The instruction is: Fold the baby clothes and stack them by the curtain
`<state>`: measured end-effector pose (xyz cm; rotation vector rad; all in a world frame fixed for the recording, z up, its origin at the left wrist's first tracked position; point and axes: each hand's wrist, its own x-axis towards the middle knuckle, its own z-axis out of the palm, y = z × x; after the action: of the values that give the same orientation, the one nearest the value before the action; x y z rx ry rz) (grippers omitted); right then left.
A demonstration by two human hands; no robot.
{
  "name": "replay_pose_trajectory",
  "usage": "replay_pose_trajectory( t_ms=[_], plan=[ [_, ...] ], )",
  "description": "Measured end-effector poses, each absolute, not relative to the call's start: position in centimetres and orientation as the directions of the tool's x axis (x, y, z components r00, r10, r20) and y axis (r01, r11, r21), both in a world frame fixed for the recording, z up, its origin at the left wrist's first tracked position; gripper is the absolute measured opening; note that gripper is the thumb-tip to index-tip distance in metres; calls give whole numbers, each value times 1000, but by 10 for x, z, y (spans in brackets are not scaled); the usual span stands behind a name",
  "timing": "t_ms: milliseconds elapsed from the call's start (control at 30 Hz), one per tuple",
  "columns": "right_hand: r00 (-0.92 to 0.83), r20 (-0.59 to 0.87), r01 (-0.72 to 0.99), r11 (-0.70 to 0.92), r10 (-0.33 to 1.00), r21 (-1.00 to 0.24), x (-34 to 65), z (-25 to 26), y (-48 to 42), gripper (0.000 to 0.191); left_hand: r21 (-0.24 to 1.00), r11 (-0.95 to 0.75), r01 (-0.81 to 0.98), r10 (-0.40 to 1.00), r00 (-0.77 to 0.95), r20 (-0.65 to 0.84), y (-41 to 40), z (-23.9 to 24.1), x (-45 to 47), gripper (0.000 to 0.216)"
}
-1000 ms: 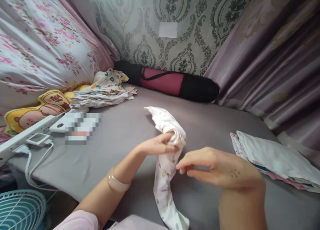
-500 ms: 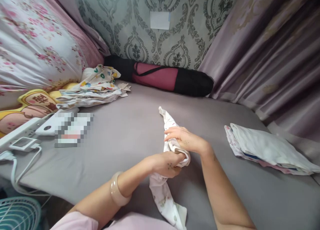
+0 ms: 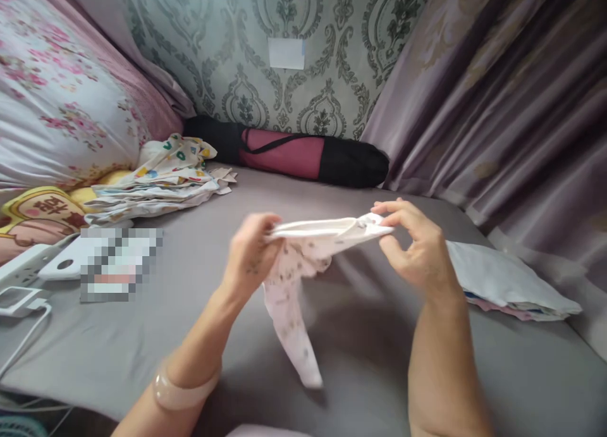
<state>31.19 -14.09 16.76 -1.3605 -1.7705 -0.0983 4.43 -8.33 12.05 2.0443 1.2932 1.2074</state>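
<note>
Above the grey bed (image 3: 199, 310), between the two hands, a small white garment (image 3: 310, 250) with a faint print, held up off the sheet and stretched nearly level along its upper edge. Left hand (image 3: 249, 253) closed on the garment's left end, fingers curled round the cloth, a pale bangle (image 3: 183, 389) on that wrist. Right hand (image 3: 417, 247) pinching the right end between thumb and fingertips (image 3: 386, 208), other fingers bent loosely. From the left end, one narrow leg of the garment hanging down, its tip just over the sheet, touching or not hard to tell. Just right of the right hand, flat on the bed, a folded stack (image 3: 507, 285) of pale cloth, partly hidden behind the wrist. At far left, a looser pile of printed clothes (image 3: 161, 181), lying against a floral quilt (image 3: 61, 102) and a yellow cushion (image 3: 42, 206). Nearer on that side, a white power strip (image 3: 23, 269) with a plugged cable, beside a blurred-out patch. At the back, along the patterned wall (image 3: 265, 57), a black and pink roll bag (image 3: 303, 155). On the right, mauve curtains (image 3: 512, 108) reaching down to the bed edge.
</note>
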Motion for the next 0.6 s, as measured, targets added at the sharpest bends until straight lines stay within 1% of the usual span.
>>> replay_pose_trajectory(
  t_ms=[33, 67, 100, 133, 167, 200, 267, 333, 367, 400, 467, 600],
  plan=[
    [17, 667, 802, 388, 745, -454, 309, 173, -147, 10, 699, -499, 511, 814, 1, 581, -84, 127, 41, 25],
    [47, 653, 793, 370, 756, -484, 306, 177, -152, 10, 671, -524, 525, 730, -128, 671, -86, 132, 38, 29],
    [67, 628, 790, 343, 775, -508, 303, 177, -154, 10, 644, -546, 535, 669, -184, 720, -86, 135, 36, 32],
    [78, 589, 793, 308, 804, -525, 302, 176, -153, 10, 627, -561, 540, 658, -169, 734, -86, 136, 34, 31],
    [80, 539, 801, 268, 839, -535, 302, 172, -149, 10, 625, -565, 539, 697, -93, 711, -84, 134, 32, 28],
    [73, 480, 812, 227, 874, -538, 304, 166, -144, 12, 641, -553, 532, 767, 25, 641, -81, 129, 31, 24],
    [33, 345, 828, 167, 938, -535, 310, 152, -130, 16, 711, -466, 527, 885, 273, 378, -71, 116, 28, 16],
    [-17, 226, 836, 138, 974, -531, 318, 139, -117, 20, 784, -336, 522, 904, 412, 114, -60, 102, 26, 16],
    [-33, 186, 839, 129, 982, -529, 322, 133, -112, 21, 814, -274, 513, 898, 439, 26, -56, 96, 25, 19],
    [-43, 158, 840, 121, 986, -528, 325, 129, -109, 22, 842, -218, 494, 891, 453, -35, -53, 93, 24, 23],
    [-48, 144, 838, 118, 988, -533, 328, 124, -106, 21, 890, -123, 440, 875, 471, -111, -49, 92, 21, 31],
    [-61, 173, 801, 151, 983, -579, 330, 120, -104, 25, 940, 15, 340, 851, 489, -190, -49, 100, 17, 41]
  ],
)
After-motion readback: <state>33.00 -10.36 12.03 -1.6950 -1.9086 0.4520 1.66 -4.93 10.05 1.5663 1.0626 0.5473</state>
